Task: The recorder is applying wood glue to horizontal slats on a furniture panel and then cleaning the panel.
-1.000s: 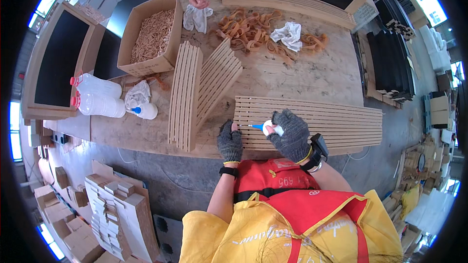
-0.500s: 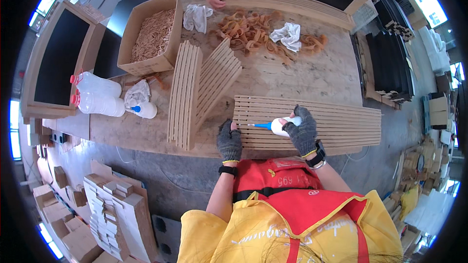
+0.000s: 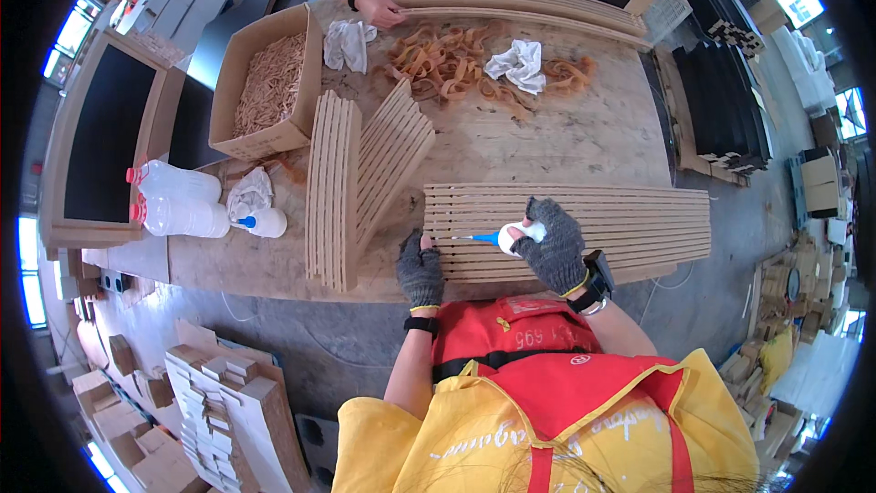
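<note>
My right hand (image 3: 555, 248), in a grey fingerless glove, is closed round a white glue bottle (image 3: 523, 237) with a blue nozzle. The nozzle points left, its thin tip just above the left part of a row of wooden slats (image 3: 584, 228) laid side by side. At the near left corner of these slats is my left hand (image 3: 421, 274), gloved alike. Its fingers are drawn together, thumb beside the slat ends; what they hold, if anything, is hidden. Two more slat bundles, one upright (image 3: 332, 192) and one slanted (image 3: 394, 151), lie to the left.
At the far left stand a carton of small wooden pegs (image 3: 222, 82), clear jugs (image 3: 187, 219), a second glue bottle (image 3: 267, 223) and a rag (image 3: 250, 192). Orange straps (image 3: 443, 59) and white cloths (image 3: 518, 66) lie farther back. Across the table, a co-worker's hand (image 3: 379, 11) touches a slatted frame (image 3: 520, 2).
My right hand has turned over the bottle and covers more of it. My left hand stays by the slat ends. The co-worker's hand has moved along the frame, and a slat there stands slightly apart.
</note>
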Motion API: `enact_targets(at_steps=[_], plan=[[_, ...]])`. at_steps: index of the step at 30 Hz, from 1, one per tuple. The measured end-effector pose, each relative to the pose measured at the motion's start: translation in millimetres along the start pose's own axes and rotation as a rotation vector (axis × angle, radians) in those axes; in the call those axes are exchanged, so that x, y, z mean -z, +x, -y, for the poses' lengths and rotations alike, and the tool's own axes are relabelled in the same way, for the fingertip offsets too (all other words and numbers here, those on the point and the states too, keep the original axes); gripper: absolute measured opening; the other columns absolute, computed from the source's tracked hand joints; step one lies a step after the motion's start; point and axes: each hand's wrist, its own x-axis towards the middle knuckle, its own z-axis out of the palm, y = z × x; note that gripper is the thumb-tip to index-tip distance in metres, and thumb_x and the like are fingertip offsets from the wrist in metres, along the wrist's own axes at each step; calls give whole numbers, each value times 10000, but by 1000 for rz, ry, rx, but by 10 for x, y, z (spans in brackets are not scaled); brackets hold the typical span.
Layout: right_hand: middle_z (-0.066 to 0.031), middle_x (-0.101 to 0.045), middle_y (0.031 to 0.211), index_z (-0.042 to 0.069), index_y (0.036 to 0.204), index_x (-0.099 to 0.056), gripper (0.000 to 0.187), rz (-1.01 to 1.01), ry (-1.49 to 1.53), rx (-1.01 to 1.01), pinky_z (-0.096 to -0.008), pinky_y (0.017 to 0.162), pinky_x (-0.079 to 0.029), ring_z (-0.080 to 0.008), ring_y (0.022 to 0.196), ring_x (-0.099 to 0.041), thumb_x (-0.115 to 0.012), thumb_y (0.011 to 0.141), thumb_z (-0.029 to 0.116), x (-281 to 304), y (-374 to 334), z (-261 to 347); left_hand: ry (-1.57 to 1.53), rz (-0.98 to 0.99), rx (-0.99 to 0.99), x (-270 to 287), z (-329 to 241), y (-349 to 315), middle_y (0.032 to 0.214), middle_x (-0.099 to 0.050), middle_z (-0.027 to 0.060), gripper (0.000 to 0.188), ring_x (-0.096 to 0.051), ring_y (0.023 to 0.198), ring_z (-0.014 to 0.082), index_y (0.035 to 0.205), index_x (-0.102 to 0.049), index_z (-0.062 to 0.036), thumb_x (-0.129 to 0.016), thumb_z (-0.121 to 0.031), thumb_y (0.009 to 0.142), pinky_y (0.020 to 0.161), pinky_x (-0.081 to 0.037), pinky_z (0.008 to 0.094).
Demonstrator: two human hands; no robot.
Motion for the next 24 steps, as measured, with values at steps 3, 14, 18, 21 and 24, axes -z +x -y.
enact_targets(at_steps=[3, 14, 18, 21, 24], plan=[[-83, -634, 808, 87, 940, -634, 304, -10, -65, 11, -428, 660, -501, -331, 744, -647, -831, 755, 227, 81, -38, -72, -25, 31, 6, 28, -125, 25, 1008, -699, 211, 354, -655, 940, 378, 1045, -668, 12, -535, -316, 1026, 842, -496, 432], [-72, -661, 809, 83, 975, -662, 319, -40, -17, 16, -427, 659, -509, -321, 741, -659, -832, 754, 238, 382, -116, -367, 182, 2, 12, 52, 0, 0, 1123, -686, 242, 383, -641, 1052, 407, 1152, -659, 29, -543, -309, 1015, 931, -497, 457], [-67, -665, 808, 82, 979, -664, 328, -11, -64, 8, -426, 662, -513, -318, 739, -661, -835, 755, 249, 622, -158, -575, 221, -157, -30, 117, -165, -82, 1267, -640, 250, 408, -594, 1193, 405, 1245, -635, 39, -598, -273, 985, 1038, -450, 459], [-81, -678, 797, 76, 983, -673, 335, -34, -49, -15, -425, 667, -519, -325, 743, -672, -836, 750, 252, 753, -215, -786, 295, -213, -76, 121, -372, -211, 1305, -619, 253, 384, -557, 1251, 412, 1268, -618, 34, -633, -196, 961, 1072, -426, 474], [-94, -684, 798, 68, 990, -677, 340, -57, 0, -22, -431, 670, -520, -337, 749, -675, -834, 743, 241, 933, -252, -927, 414, -217, -194, 63, -504, -340, 1342, -592, 258, 390, -539, 1275, 412, 1271, -608, 35, -653, -179, 948, 1079, -419, 481]])
